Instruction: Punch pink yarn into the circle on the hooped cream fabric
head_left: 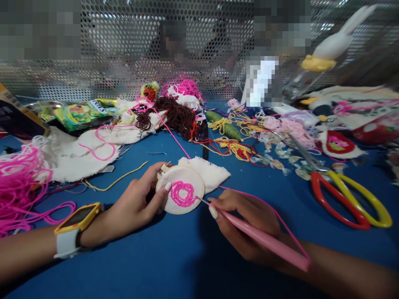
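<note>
Near on the blue table [174, 257], the right hand [246, 224] pinches a pink punch needle [264, 241], its long axis running near-right to far-left, tip at the embroidery hoop [181, 195]. The left hand [134, 207] grips the hoop's left edge. Farther right lie scissors [346, 195].

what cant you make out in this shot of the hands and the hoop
Head view only:
- Needle tip of the pink tool: too thin to tell whether it pierces the cloth in the hoop.
- Left hand: fingers behind the hoop are hidden by it.
- Right hand: palm side hidden by its own fingers.
- Scissors: blades blurred among the scraps.
- Pink yarn: cut off by the left edge.
- Behind the mesh screen: blurred.
</note>
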A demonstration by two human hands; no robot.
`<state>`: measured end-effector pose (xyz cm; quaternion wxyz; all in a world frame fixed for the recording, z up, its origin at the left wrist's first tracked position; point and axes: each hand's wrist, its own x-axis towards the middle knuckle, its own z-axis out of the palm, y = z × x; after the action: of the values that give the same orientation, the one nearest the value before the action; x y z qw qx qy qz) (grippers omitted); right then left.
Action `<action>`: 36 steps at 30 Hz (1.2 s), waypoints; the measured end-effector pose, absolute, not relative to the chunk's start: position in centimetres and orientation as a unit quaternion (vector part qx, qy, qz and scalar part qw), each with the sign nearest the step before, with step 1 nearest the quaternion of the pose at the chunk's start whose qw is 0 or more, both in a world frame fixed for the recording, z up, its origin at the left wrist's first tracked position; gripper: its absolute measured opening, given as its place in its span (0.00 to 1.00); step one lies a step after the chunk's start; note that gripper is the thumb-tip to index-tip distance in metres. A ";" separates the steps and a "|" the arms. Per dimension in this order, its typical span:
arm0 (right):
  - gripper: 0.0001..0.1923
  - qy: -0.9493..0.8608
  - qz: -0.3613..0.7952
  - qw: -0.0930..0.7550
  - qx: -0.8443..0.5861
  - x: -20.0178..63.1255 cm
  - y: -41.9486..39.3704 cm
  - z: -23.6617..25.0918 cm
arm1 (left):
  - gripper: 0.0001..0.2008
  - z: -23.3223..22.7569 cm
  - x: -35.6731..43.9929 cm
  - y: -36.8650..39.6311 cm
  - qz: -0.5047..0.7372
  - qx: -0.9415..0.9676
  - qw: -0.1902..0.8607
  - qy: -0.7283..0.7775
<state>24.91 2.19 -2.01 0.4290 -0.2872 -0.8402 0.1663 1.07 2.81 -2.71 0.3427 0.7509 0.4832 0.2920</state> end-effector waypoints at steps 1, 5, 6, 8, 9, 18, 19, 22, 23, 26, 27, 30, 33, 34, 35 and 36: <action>0.06 -0.844 0.168 0.420 -0.289 24.8 2.2 -2.1 | 0.20 -2.8 1.0 2.9 0.292 0.752 0.344 0.481; 0.07 -0.859 0.169 0.401 -0.271 24.5 2.6 -2.8 | 0.20 -2.8 0.9 2.8 0.287 0.762 0.340 0.470; 0.08 -0.859 0.172 0.402 -0.265 24.5 2.6 -3.0 | 0.20 -2.7 0.9 2.8 0.284 0.766 0.336 0.470; 0.07 -0.857 0.175 0.405 -0.266 24.5 2.7 -3.1 | 0.20 -2.6 1.0 2.7 0.279 0.771 0.324 0.472; 0.07 -0.854 0.175 0.408 -0.272 24.5 2.6 -3.0 | 0.20 -2.5 1.0 2.6 0.278 0.771 0.318 0.476; 0.09 -0.834 0.156 0.452 -0.276 25.4 1.9 -2.3 | 0.20 -2.4 1.1 2.6 0.279 0.771 0.309 0.481; 0.10 -0.835 0.154 0.451 -0.275 25.4 1.9 -2.4 | 0.20 -2.5 1.1 2.6 0.278 0.770 0.312 0.482; 0.10 -0.837 0.155 0.450 -0.269 25.4 2.0 -2.5 | 0.21 -2.6 1.1 2.6 0.281 0.762 0.324 0.485; 0.10 -0.837 0.157 0.451 -0.268 25.3 2.0 -2.6 | 0.21 -2.6 1.1 2.6 0.282 0.761 0.326 0.485; 0.09 -0.837 0.161 0.449 -0.268 25.2 2.1 -2.6 | 0.21 -2.7 1.1 2.6 0.280 0.761 0.323 0.488; 0.09 -0.838 0.161 0.446 -0.271 25.1 2.1 -2.5 | 0.21 -2.7 1.1 2.7 0.279 0.762 0.320 0.488; 0.08 -0.845 0.157 0.424 -0.285 25.1 2.1 -2.3 | 0.21 -2.6 1.1 2.8 0.278 0.765 0.320 0.485; 0.07 -0.858 0.162 0.404 -0.274 25.0 2.3 -2.4 | 0.22 -2.6 1.1 2.7 0.276 0.766 0.325 0.481; 0.08 -0.862 0.169 0.398 -0.266 25.0 2.4 -2.5 | 0.22 -2.6 1.0 2.7 0.275 0.768 0.323 0.479; 0.09 -0.865 0.180 0.392 -0.258 25.0 2.5 -2.7 | 0.21 -2.6 1.0 2.7 0.275 0.771 0.320 0.477; 0.10 -0.866 0.193 0.385 -0.253 25.0 2.7 -2.9 | 0.21 -2.6 1.0 2.6 0.274 0.774 0.317 0.474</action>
<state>24.96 2.69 -2.91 0.3850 -0.2527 -0.8664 0.1932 0.98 2.65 -2.61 0.3171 0.7744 0.4738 0.2742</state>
